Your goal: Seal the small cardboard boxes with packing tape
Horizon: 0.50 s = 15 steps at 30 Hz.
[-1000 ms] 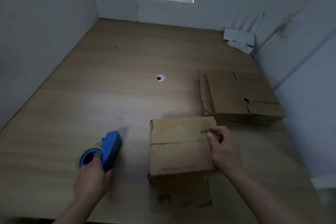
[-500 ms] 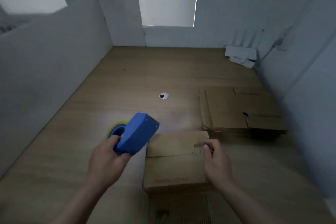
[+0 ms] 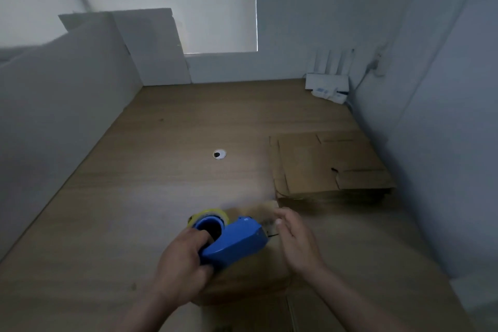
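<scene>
A small brown cardboard box (image 3: 250, 277) lies on the wooden table near me, its flaps closed. My left hand (image 3: 180, 264) grips a blue tape dispenser (image 3: 231, 242) with a yellowish tape roll and holds it over the box's top. My right hand (image 3: 296, 240) hovers at the box's right side next to the dispenser's front end, fingers extended and relaxed, holding nothing. The dispenser and my hands hide most of the box's top seam.
A stack of flattened cardboard boxes (image 3: 328, 167) lies at the right against the wall. A round cable grommet (image 3: 219, 154) sits mid-table. A white router (image 3: 327, 86) stands in the far right corner. White partition panels (image 3: 67, 105) border the left and back.
My left hand has carried the tape dispenser rightward from the table onto the box's top. My right hand has let go of the box's top and now hovers beside the dispenser.
</scene>
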Each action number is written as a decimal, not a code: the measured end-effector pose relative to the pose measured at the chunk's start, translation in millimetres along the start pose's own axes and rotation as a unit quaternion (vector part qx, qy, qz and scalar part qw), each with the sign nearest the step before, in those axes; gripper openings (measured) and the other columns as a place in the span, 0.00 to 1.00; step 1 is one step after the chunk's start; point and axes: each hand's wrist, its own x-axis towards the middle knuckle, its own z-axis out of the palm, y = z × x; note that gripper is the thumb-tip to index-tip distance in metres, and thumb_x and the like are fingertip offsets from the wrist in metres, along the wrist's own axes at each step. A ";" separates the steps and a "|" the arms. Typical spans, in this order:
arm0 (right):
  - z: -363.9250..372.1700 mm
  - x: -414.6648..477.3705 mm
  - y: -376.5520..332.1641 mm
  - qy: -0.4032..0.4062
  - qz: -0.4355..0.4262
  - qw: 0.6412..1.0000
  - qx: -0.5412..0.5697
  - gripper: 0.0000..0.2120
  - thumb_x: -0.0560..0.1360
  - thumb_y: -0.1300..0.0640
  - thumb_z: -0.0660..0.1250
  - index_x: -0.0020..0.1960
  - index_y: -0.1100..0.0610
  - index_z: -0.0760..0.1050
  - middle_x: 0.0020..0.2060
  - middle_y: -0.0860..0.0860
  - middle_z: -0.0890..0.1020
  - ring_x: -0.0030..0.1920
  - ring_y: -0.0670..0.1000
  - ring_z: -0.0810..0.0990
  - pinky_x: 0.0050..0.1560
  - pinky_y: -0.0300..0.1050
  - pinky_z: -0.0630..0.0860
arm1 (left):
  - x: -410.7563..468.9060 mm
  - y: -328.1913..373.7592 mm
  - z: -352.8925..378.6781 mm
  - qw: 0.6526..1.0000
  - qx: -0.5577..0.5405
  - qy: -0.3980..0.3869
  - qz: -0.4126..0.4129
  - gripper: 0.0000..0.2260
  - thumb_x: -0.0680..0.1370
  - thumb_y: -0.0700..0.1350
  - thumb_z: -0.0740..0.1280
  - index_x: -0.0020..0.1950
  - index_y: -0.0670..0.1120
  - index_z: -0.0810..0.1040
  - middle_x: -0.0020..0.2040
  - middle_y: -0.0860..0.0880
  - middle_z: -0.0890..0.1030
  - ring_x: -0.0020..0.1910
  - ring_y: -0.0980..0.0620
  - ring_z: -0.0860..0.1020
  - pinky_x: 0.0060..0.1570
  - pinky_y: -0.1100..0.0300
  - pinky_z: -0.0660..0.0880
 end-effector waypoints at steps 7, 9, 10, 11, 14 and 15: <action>-26.0 23.6 -29.8 -0.148 0.002 0.988 -0.031 0.41 0.75 0.68 0.70 0.79 0.42 0.57 0.74 0.42 0.68 0.70 0.43 0.69 0.63 0.40 0.75 | 1.0 -5.1 2.1 0.999 0.007 -0.002 0.032 0.08 0.63 0.51 0.70 0.39 0.52 0.75 0.40 0.61 0.76 0.43 0.59 0.74 0.40 0.58 0.75; -26.2 31.3 -34.7 -0.161 -0.001 0.986 -0.051 0.43 0.74 0.68 0.71 0.79 0.42 0.56 0.74 0.42 0.68 0.71 0.46 0.70 0.65 0.45 0.77 | 1.7 -6.1 1.4 0.999 0.008 -0.005 0.037 0.08 0.64 0.52 0.70 0.39 0.52 0.75 0.40 0.61 0.76 0.44 0.59 0.74 0.41 0.59 0.75; -25.8 35.5 -36.5 -0.166 -0.002 0.984 -0.064 0.43 0.74 0.67 0.71 0.79 0.41 0.56 0.74 0.42 0.69 0.71 0.46 0.69 0.65 0.46 0.76 | 2.0 -6.8 1.2 0.999 0.012 -0.007 0.040 0.08 0.64 0.52 0.71 0.39 0.52 0.75 0.40 0.61 0.76 0.44 0.60 0.74 0.41 0.60 0.74; -24.9 38.9 -38.5 -0.174 -0.001 0.982 -0.075 0.44 0.74 0.67 0.72 0.79 0.40 0.56 0.73 0.42 0.69 0.72 0.47 0.69 0.66 0.47 0.76 | 2.0 -7.5 1.3 0.999 0.014 -0.009 0.044 0.09 0.65 0.53 0.71 0.39 0.53 0.75 0.41 0.62 0.76 0.44 0.60 0.74 0.41 0.62 0.74; -20.1 47.6 -43.1 -0.202 0.012 0.975 -0.096 0.39 0.74 0.67 0.72 0.77 0.41 0.62 0.68 0.43 0.75 0.67 0.46 0.73 0.65 0.47 0.76 | 2.0 -11.4 1.9 0.998 0.018 -0.017 0.054 0.12 0.65 0.53 0.75 0.37 0.58 0.71 0.40 0.63 0.75 0.44 0.62 0.73 0.40 0.68 0.69; -18.8 49.3 -45.0 -0.205 0.019 0.973 -0.099 0.34 0.75 0.66 0.71 0.75 0.43 0.67 0.64 0.44 0.78 0.63 0.45 0.76 0.63 0.48 0.78 | 2.2 -12.9 2.4 0.998 0.020 -0.019 0.056 0.14 0.65 0.53 0.75 0.37 0.59 0.70 0.40 0.64 0.74 0.44 0.62 0.73 0.39 0.69 0.69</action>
